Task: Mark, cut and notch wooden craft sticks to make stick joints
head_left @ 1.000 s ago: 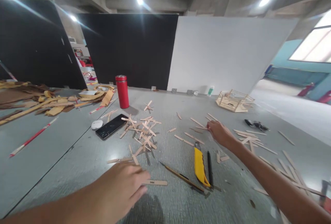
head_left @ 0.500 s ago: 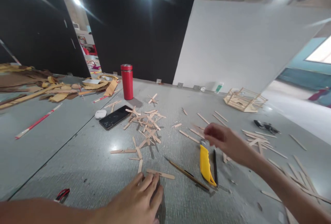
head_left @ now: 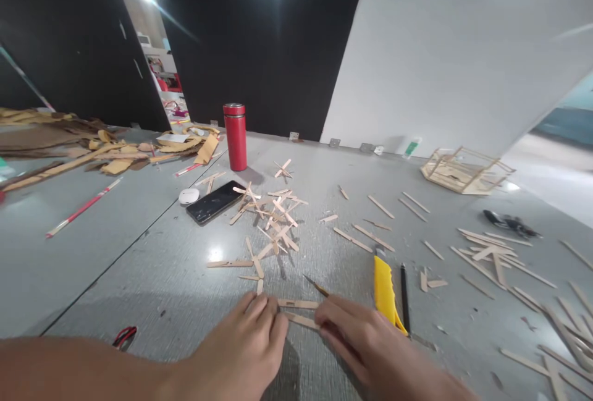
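My left hand point(head_left: 245, 351) lies flat on the grey surface, fingers together, with its fingertips on the ends of two flat wooden sticks. The upper stick point(head_left: 299, 304) and the lower stick point(head_left: 301, 320) lie side by side between my hands. From the right, my right hand point(head_left: 365, 339) reaches in and its curled fingers pinch the lower stick's other end. A yellow utility knife point(head_left: 384, 293) lies just right of that hand, beside a black pen point(head_left: 404, 293).
A loose pile of sticks point(head_left: 273, 222) lies ahead, with a phone point(head_left: 215, 201), a white case point(head_left: 188, 196) and a red flask point(head_left: 236, 136) beyond. More sticks point(head_left: 491, 259) are scattered right. A stick-built frame point(head_left: 463, 169) stands far right, cardboard scraps point(head_left: 92, 154) far left.
My right hand came back from the far sticks to the near ones and closed on a stick beside my left hand. The view tilted down; my left hand stayed on the sticks.
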The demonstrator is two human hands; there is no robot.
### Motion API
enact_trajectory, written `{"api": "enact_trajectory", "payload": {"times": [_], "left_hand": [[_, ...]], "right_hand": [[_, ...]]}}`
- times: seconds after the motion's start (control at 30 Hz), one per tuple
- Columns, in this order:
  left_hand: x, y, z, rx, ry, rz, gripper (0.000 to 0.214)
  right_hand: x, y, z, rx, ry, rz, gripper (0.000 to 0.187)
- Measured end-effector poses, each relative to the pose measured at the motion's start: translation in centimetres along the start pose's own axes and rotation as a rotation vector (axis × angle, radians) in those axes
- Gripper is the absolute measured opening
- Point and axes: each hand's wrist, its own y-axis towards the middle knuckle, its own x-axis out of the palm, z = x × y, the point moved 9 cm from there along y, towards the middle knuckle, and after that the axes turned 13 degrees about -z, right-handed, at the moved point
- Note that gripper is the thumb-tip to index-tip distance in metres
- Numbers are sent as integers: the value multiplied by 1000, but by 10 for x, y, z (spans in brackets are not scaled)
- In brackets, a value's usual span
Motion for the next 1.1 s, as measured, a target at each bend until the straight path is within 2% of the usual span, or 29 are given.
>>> {"api": "enact_trajectory", "payload": {"times": [0.27, 0.47, 0.57, 0.73, 0.9, 1.1], "left_hand": [[4, 1, 9, 120, 1, -63, 31], [9, -3, 11, 125, 37, -5, 35], [7, -2, 10, 132, 58, -29, 35], [5, 2, 10, 162, 64, -129, 36], [3, 3, 9, 161, 50, -147, 34], [8, 3, 12, 221, 83, -179, 32]], "right_hand": [[3, -2, -16, -185, -181, 150, 20], [4, -7, -10, -209, -243, 265, 18], [1, -9, -9, -215, -253, 328, 16], [1, -10, -8, -230, -229, 363, 14], [2, -10, -5, -218, -221, 380, 14], [2, -9, -4, -211, -222, 385, 15]]}}
